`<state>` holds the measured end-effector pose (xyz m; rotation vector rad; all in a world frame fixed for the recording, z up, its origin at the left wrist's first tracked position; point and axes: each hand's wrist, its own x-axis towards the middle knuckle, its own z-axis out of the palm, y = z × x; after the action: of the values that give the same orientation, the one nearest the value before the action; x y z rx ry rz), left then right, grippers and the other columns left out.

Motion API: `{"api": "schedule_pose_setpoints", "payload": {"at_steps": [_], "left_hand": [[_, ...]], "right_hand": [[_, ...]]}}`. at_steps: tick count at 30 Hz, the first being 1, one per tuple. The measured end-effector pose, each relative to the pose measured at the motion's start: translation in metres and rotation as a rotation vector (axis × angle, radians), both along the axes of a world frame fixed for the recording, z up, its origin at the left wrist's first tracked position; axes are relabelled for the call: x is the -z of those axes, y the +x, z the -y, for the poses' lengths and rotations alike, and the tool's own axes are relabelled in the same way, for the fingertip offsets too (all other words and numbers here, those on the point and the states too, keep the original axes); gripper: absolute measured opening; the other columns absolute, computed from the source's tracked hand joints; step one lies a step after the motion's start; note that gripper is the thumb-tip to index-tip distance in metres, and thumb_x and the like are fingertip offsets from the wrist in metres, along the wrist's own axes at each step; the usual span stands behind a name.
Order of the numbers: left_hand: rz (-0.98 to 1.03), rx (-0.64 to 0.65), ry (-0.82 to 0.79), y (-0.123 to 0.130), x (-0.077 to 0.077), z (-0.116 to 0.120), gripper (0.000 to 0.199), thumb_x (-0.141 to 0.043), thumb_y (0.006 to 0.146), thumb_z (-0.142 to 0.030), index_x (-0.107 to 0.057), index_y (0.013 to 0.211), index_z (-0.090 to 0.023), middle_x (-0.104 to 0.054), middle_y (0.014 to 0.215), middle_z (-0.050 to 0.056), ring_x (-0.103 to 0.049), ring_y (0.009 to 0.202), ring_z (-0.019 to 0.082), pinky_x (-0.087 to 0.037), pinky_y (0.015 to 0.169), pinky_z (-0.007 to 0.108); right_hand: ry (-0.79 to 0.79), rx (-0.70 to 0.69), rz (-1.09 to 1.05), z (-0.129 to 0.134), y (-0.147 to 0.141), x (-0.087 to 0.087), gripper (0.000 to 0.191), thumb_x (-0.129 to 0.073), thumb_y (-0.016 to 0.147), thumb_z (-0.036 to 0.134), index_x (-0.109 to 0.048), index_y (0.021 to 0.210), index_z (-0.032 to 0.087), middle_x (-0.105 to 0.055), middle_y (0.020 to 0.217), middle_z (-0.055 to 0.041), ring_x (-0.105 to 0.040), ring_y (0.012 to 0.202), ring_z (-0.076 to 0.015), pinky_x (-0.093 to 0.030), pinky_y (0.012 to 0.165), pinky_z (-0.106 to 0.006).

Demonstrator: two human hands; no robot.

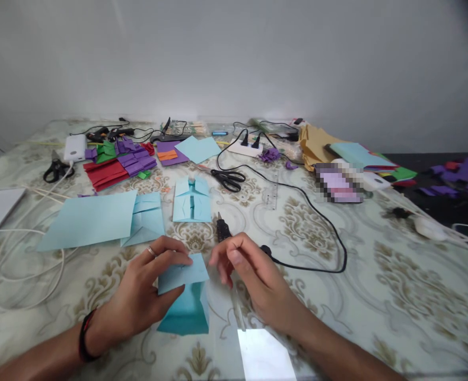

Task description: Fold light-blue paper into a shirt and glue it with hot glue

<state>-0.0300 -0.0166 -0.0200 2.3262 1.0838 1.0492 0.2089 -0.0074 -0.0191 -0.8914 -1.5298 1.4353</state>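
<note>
One patterned table (377,296), strewn with craft paper. Large light-blue sheet (87,219), flat, far left. Folded blue paper piece (184,296), near edge, centre; likely mid-crease, so best pinned flat while pressed. Left hand (142,291): fingers spread, pressing its upper flap. Right hand (250,270): fingers curled loosely, tips just beside the paper's right edge, gripping nothing visible. Glue gun (223,230) just behind.

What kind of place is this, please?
Probably a home craft table for paper folding. Stacks of coloured paper, scissors and a folded blue paper shirt lie on it, and the left hand presses a blue paper piece.
</note>
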Motion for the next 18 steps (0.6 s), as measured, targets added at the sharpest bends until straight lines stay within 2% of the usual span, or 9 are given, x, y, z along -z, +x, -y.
{"api": "schedule_pose_setpoints", "payload": {"at_steps": [4, 7, 10, 14, 18], "left_hand": [[-0.012, -0.025, 0.001, 0.001, 0.002, -0.002, 0.026, -0.060, 0.088, -0.006, -0.066, 0.107, -0.022, -0.068, 0.108, 0.005, -0.070, 0.098, 0.019, -0.059, 0.083, 0.031], [-0.002, -0.024, 0.004, 0.001, 0.003, -0.004, 0.027, -0.060, 0.087, -0.005, -0.067, 0.107, -0.022, -0.069, 0.107, 0.005, -0.071, 0.097, 0.019, -0.060, 0.083, 0.032], [0.013, -0.028, 0.000, 0.001, 0.004, -0.004, 0.028, -0.059, 0.086, -0.004, -0.067, 0.107, -0.022, -0.069, 0.107, 0.005, -0.070, 0.097, 0.019, -0.060, 0.084, 0.032], [0.000, -0.030, -0.020, -0.001, 0.005, -0.003, 0.031, -0.059, 0.085, -0.002, -0.066, 0.108, -0.022, -0.068, 0.109, 0.005, -0.070, 0.099, 0.019, -0.059, 0.087, 0.032], [0.001, -0.028, -0.015, -0.001, 0.005, -0.003, 0.030, -0.059, 0.087, -0.004, -0.065, 0.109, -0.023, -0.067, 0.109, 0.005, -0.069, 0.100, 0.020, -0.059, 0.086, 0.033]], "right_hand": [[-0.178, 0.005, -0.200, -0.007, 0.000, 0.006, 0.030, -0.047, 0.109, 0.048, -0.049, 0.092, 0.023, -0.074, 0.105, -0.0078, -0.061, 0.067, -0.0136, -0.050, 0.057, -0.027], [-0.268, 0.006, -0.268, -0.012, 0.000, 0.011, 0.033, -0.051, 0.107, 0.052, -0.046, 0.090, 0.024, -0.075, 0.091, -0.0043, -0.058, 0.057, -0.0127, -0.046, 0.051, -0.026], [-0.285, 0.018, -0.249, -0.013, 0.001, 0.010, 0.035, -0.053, 0.106, 0.054, -0.046, 0.088, 0.024, -0.068, 0.073, 0.0012, -0.053, 0.052, -0.0119, -0.044, 0.050, -0.026], [-0.169, 0.033, -0.105, -0.009, 0.003, 0.003, 0.033, -0.049, 0.108, 0.051, -0.048, 0.089, 0.024, -0.055, 0.060, 0.0062, -0.044, 0.050, -0.0109, -0.039, 0.051, -0.025], [0.133, 0.102, 0.284, -0.004, 0.006, -0.002, 0.023, -0.051, 0.107, 0.040, -0.056, 0.092, 0.022, -0.045, 0.061, 0.0067, -0.042, 0.053, -0.0116, -0.033, 0.050, -0.024]]}}
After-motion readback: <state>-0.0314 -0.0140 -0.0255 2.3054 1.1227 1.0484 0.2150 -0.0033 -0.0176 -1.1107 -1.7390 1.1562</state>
